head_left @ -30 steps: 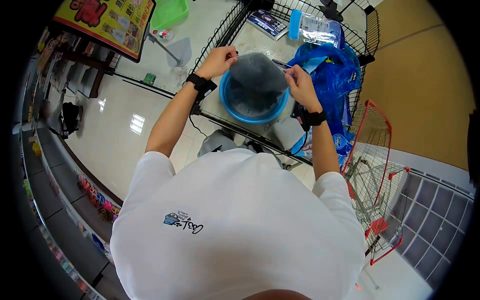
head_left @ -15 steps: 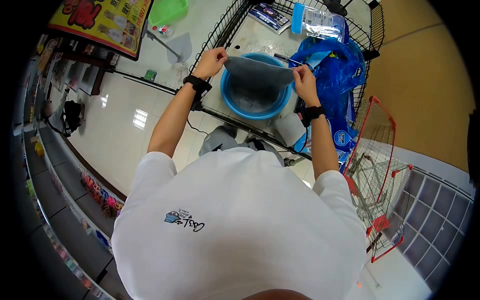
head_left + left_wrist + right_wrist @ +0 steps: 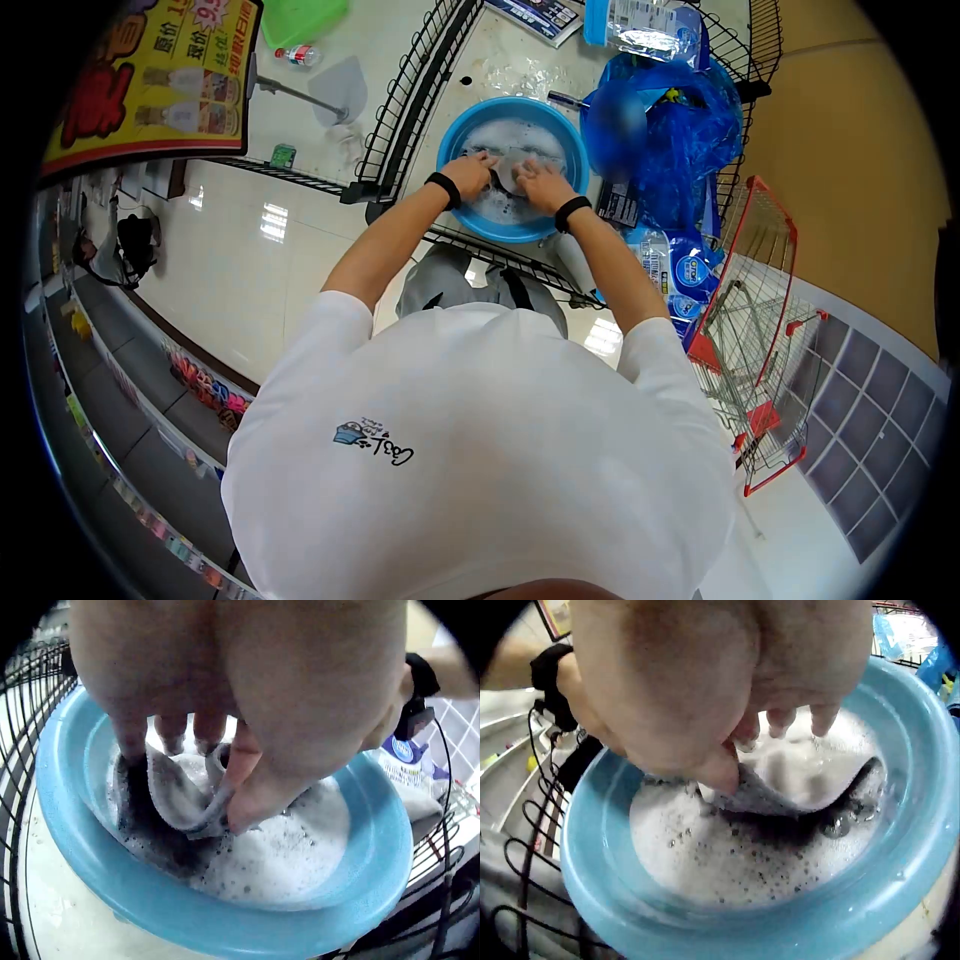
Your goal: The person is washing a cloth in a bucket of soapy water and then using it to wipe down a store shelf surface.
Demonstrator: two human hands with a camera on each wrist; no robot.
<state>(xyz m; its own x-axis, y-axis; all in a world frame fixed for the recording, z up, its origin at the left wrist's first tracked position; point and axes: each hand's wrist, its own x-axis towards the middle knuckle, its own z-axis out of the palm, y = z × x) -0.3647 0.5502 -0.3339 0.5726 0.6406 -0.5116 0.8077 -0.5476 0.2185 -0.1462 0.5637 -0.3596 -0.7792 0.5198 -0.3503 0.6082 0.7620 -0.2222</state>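
Observation:
A blue plastic basin (image 3: 515, 106) holds water covered in white suds (image 3: 289, 847). Both hands are down inside it, working at a grey cloth (image 3: 171, 796) that lies partly under the foam. In the left wrist view the left hand (image 3: 468, 178) pinches a raised fold of the cloth, thumb on the near side and fingers beyond. The right hand (image 3: 546, 188) grips the cloth's other part, its thumb against the edge in the right wrist view. The rest of the cloth is hidden by the suds and the hands.
The basin stands on a white surface edged by black wire racks (image 3: 385, 125). Right of it are a blue plastic bag (image 3: 690, 150), a clear jar (image 3: 650, 28) and blue packages (image 3: 690, 270). A book (image 3: 545, 15) lies behind. A shopping cart (image 3: 750, 340) stands at right.
Earlier the hands held the grey cloth spread above the basin by its two corners. Now they have lowered it into the suds and come closer together.

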